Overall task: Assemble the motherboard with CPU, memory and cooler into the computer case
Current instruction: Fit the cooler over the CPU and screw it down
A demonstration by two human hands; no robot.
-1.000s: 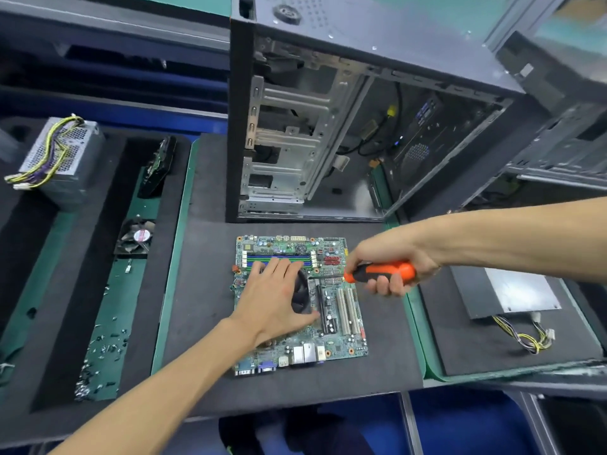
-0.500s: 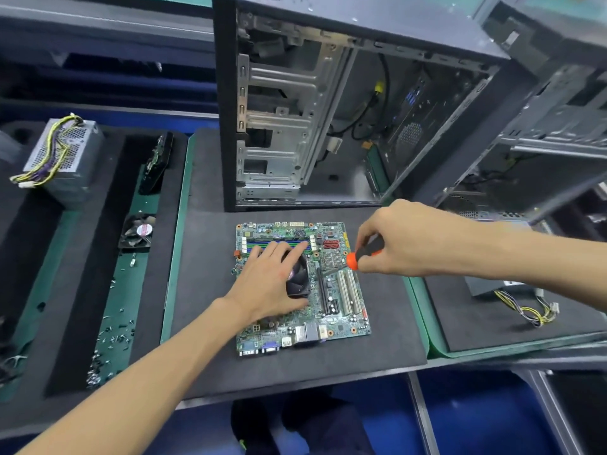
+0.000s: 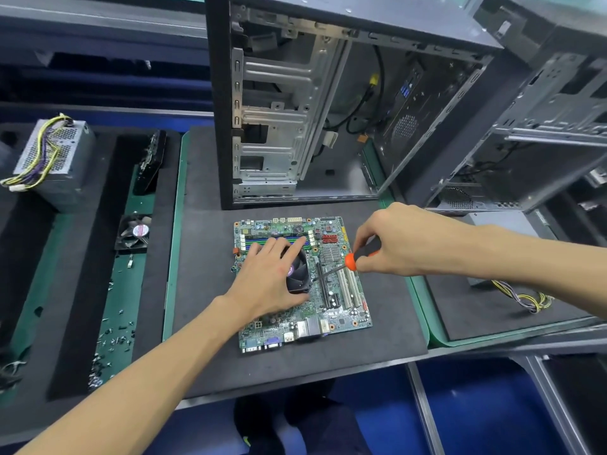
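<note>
On the dark foam mat (image 3: 210,323) at the front of the bench, the motherboard (image 3: 331,310) lies flat, its port side toward the person. The left hand (image 3: 267,277) rests on the black cooler fan (image 3: 298,274) in the middle of the board, fingers straight and spread, fingertips reaching the blue-green memory sticks (image 3: 262,239) near the far edge. The right hand (image 3: 394,241) comes in from the right, fingers curled round a screwdriver (image 3: 353,257) with an orange and black handle. The shaft slants down and to the left, and its tip sits at the right edge of the fan; whether it is seated in a screw, I can't tell.

Just behind the board stands the computer case (image 3: 328,110), upright, side open toward us, bare metal drive bays on the left and loose cables hanging inside. A second open case (image 3: 542,126) stands to its right.

Off to the left, a grey power supply (image 3: 56,162) with yellow wires sits in a foam tray (image 3: 82,290). Nearer in, a small loose fan (image 3: 133,234) lies on a green strip, with scattered screws (image 3: 111,339) below it. Far right, another bundle of wires (image 3: 525,297) trails over a second mat.
</note>
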